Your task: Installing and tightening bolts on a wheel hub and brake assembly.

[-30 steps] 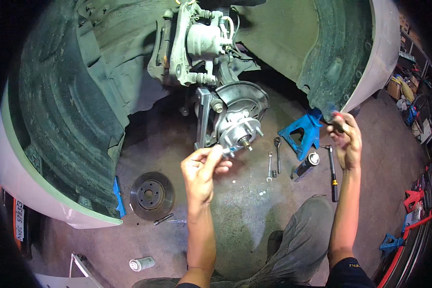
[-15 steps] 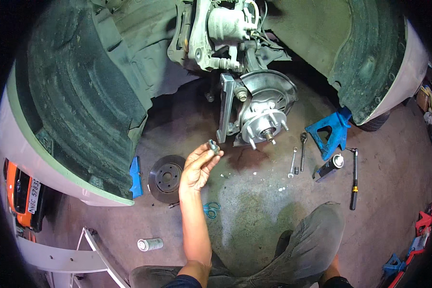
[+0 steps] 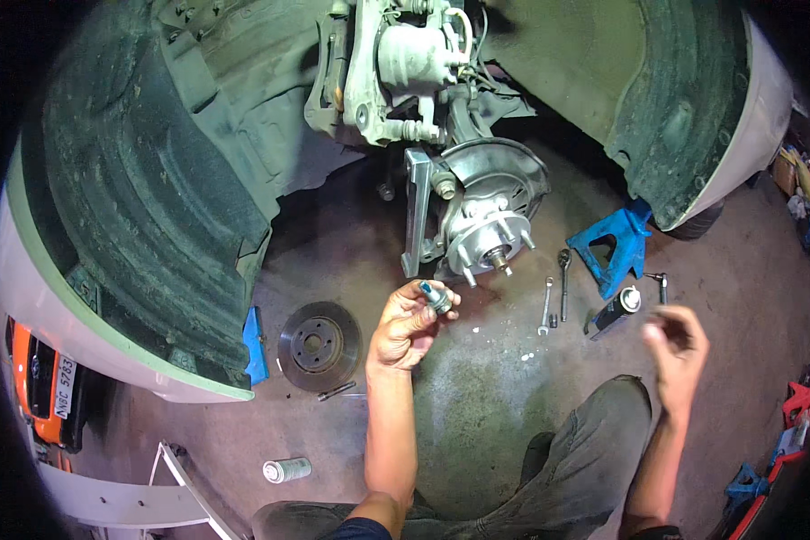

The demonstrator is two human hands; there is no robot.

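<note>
Holding a small metal nut (image 3: 437, 297) between thumb and fingertips, the left hand (image 3: 409, 326) is raised just below the wheel hub (image 3: 488, 241), close to its lowest studs but not touching them. The nut has a bluish tip and a grey body and sits tilted in the pinch. The right hand (image 3: 677, 345) hovers well to the right of the hub, blurred, fingers loosely curled; whether it holds anything cannot be told.

Above the hub hangs the brake caliper (image 3: 403, 72), inside the dark wheel arch (image 3: 153, 171) that curves down to the hub's left. On the concrete floor (image 3: 477, 396), lower left of the hub, lies a brake disc (image 3: 319, 345) flat on its face, with a blue plastic piece (image 3: 254, 345) just beyond it. Right of the hub lie a thin spanner (image 3: 545, 306) and a ratchet (image 3: 564, 281) side by side, then a blue jack stand (image 3: 614, 245) and a dark spray can (image 3: 614, 311) on its side near the right hand. A second, pale can (image 3: 286, 470) lies far below the disc. The person's grey trouser leg (image 3: 578, 468) reaches in from the lower edge, below the hub.
</note>
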